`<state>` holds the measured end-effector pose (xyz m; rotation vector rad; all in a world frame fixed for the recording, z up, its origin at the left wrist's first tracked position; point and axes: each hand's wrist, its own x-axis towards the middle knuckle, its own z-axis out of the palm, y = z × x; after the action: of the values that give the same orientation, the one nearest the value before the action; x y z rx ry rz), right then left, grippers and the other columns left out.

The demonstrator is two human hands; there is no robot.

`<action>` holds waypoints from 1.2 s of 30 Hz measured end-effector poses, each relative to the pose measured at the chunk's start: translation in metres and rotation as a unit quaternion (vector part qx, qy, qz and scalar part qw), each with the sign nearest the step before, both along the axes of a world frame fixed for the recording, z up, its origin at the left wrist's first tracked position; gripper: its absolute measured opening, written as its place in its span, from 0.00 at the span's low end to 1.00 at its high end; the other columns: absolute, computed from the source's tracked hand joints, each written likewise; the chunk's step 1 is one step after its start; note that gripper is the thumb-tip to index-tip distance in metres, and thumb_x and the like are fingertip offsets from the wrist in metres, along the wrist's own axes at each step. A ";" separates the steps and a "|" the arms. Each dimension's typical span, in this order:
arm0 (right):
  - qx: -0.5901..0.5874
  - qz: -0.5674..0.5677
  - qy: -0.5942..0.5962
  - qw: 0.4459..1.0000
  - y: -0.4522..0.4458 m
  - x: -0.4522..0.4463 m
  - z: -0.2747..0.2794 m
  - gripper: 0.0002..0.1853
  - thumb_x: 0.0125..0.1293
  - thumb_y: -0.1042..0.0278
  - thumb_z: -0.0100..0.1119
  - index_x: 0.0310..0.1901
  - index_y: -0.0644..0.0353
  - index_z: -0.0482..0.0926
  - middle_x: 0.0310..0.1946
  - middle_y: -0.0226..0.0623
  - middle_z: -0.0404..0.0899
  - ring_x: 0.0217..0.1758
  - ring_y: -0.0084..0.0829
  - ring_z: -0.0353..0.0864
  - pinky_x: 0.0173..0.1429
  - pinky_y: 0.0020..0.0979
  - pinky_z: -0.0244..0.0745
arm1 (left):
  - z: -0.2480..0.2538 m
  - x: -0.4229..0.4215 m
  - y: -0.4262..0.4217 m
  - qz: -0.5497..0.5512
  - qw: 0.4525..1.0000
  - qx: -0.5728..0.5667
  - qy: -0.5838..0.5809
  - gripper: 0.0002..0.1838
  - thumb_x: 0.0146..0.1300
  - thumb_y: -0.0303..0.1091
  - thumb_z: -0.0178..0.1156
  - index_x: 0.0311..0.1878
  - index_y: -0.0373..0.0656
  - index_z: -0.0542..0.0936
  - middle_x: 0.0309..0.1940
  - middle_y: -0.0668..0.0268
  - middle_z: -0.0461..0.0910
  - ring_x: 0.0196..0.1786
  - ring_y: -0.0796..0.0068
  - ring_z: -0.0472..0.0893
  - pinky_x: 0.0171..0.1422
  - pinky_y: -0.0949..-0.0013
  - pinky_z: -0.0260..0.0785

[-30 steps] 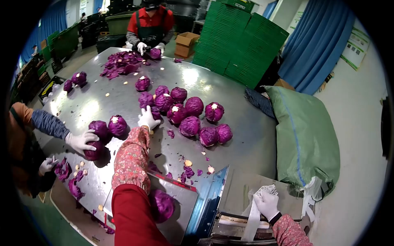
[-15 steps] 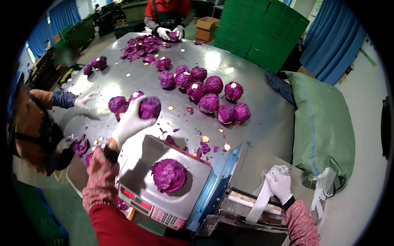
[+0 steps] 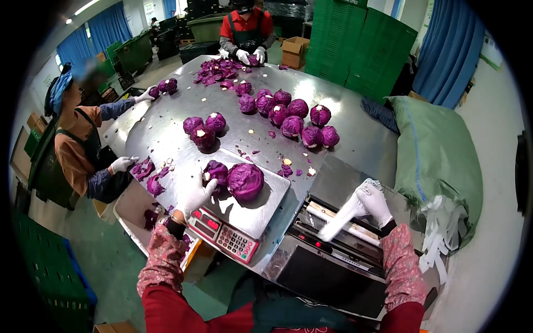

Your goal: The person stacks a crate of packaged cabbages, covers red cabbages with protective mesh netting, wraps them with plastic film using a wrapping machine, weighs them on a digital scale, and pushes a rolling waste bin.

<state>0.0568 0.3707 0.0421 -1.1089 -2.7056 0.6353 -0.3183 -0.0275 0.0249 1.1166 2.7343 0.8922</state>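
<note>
My left hand (image 3: 194,193), in a white glove, is at the left side of a red cabbage (image 3: 216,172) on the scale (image 3: 261,213). Its thumb and fingers are apart and at the cabbage's edge; whether they touch it is hard to tell. A second, larger red cabbage (image 3: 245,182) rests beside it on the metal pan. My right hand (image 3: 375,204), also gloved, is closed around a bundle of white strips (image 3: 341,219). The strips hang down over a wrapping machine (image 3: 333,244) with a white roll.
Several red cabbages (image 3: 291,126) stand on the metal table (image 3: 355,139), with three more (image 3: 203,135) behind the scale. Loose leaves (image 3: 216,71) lie farther back. One co-worker (image 3: 83,139) is at the left, another (image 3: 247,33) across the table. A green sack (image 3: 438,150) bulges at right.
My left hand has brought the cabbage from above the table down onto the scale, beside the other one. My right hand still grips the strips. The left co-worker's hand now reaches two cabbages.
</note>
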 end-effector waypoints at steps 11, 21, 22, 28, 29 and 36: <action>-0.594 0.127 0.292 0.739 -0.205 0.016 0.026 0.10 0.62 0.68 0.62 0.35 0.68 0.80 0.34 0.36 0.81 0.34 0.26 0.79 0.42 0.25 0.75 | 0.015 0.253 0.071 -0.255 0.774 0.347 -0.465 0.24 0.73 0.39 0.53 0.66 0.34 0.69 0.62 0.60 0.73 0.65 0.69 0.72 0.71 0.68 0.60; -0.631 0.157 0.425 0.630 -0.184 0.066 0.019 0.26 0.64 0.56 0.66 0.48 0.78 0.79 0.44 0.56 0.83 0.50 0.45 0.83 0.60 0.44 0.75 | 0.009 0.251 0.036 -0.254 0.443 0.357 -0.782 0.19 0.75 0.47 0.50 0.49 0.37 0.74 0.38 0.68 0.78 0.44 0.76 0.78 0.54 0.70 0.71; -0.602 0.117 0.459 0.642 -0.186 0.069 0.020 0.27 0.64 0.53 0.66 0.46 0.78 0.79 0.44 0.57 0.83 0.50 0.44 0.84 0.60 0.42 0.76 | 0.013 0.251 0.036 -0.252 0.474 0.320 -0.780 0.20 0.75 0.48 0.49 0.49 0.37 0.74 0.37 0.68 0.77 0.45 0.76 0.78 0.54 0.71 0.70; -0.598 0.032 0.521 0.608 -0.184 0.041 0.033 0.17 0.74 0.58 0.52 0.42 0.69 0.76 0.37 0.43 0.82 0.41 0.35 0.84 0.50 0.35 0.80 | -0.008 0.247 0.008 -0.316 0.590 0.210 -0.712 0.29 0.67 0.35 0.59 0.67 0.32 0.66 0.60 0.58 0.75 0.59 0.73 0.76 0.60 0.71 0.71; -0.609 0.007 0.522 0.597 -0.186 0.036 0.033 0.17 0.75 0.59 0.50 0.41 0.68 0.76 0.37 0.42 0.81 0.40 0.34 0.83 0.50 0.35 0.80 | 0.005 0.243 0.008 -0.286 0.571 0.251 -0.728 0.32 0.64 0.34 0.62 0.68 0.31 0.65 0.61 0.57 0.75 0.60 0.72 0.76 0.59 0.71 0.72; -0.700 0.054 0.357 0.616 -0.213 0.027 0.024 0.22 0.63 0.66 0.65 0.55 0.67 0.73 0.45 0.34 0.80 0.46 0.24 0.80 0.51 0.29 0.78 | 0.020 0.187 -0.006 -0.236 0.463 0.449 -0.727 0.26 0.73 0.42 0.52 0.61 0.27 0.70 0.53 0.53 0.80 0.55 0.63 0.81 0.62 0.64 0.71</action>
<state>0.0842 0.1574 0.0657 -0.4601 -1.1872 2.6567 -0.1308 -0.0332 0.0450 0.4216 0.4117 1.8552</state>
